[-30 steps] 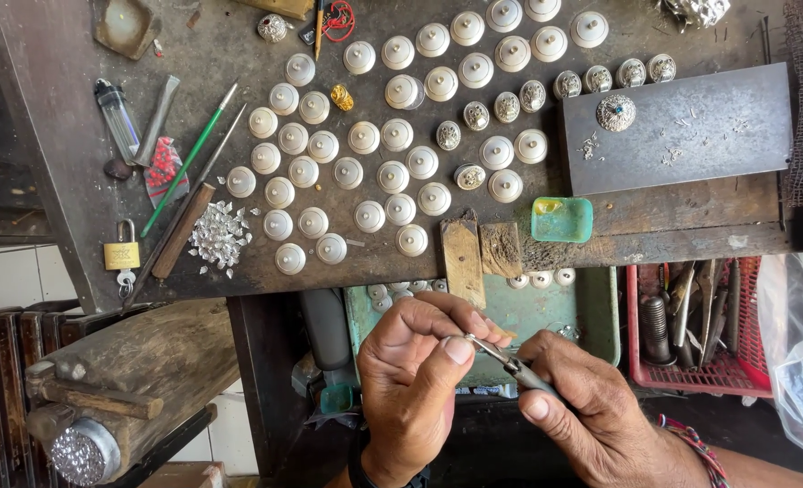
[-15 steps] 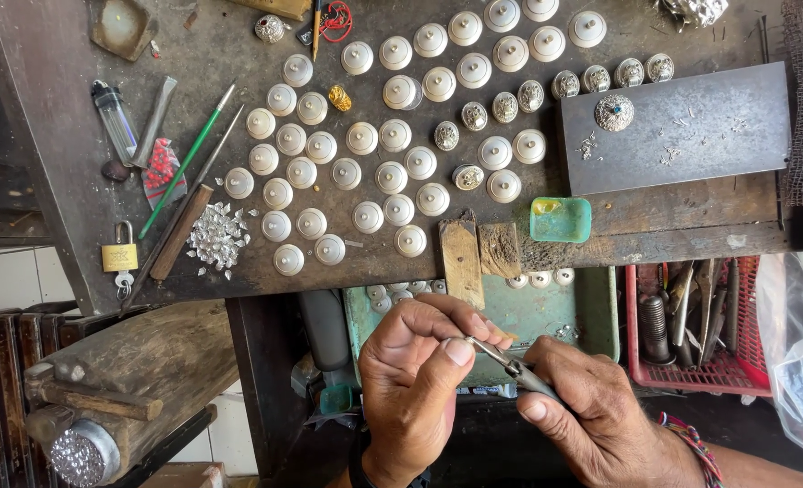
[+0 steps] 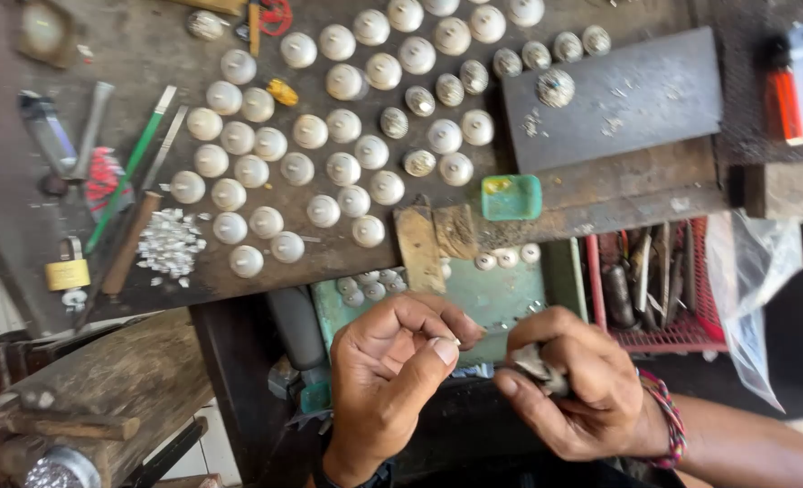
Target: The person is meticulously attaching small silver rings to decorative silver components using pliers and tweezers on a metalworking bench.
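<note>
**A tiny piece pinched low, in front of the worktop**

The tiny piece (image 3: pixel 456 342) sits between the thumb and finger of our left hand (image 3: pixel 392 370), too small for us to tell what it is. We hold it low, over the green tray (image 3: pixel 510 298), so dropped bits land there. Our right hand (image 3: pixel 568 384) is curled around a thin tool (image 3: pixel 532 364), pointing at the piece. The round white domes (image 3: pixel 329 163) lie in rows on the worktop (image 3: pixel 76 54), easy to reach.
</note>
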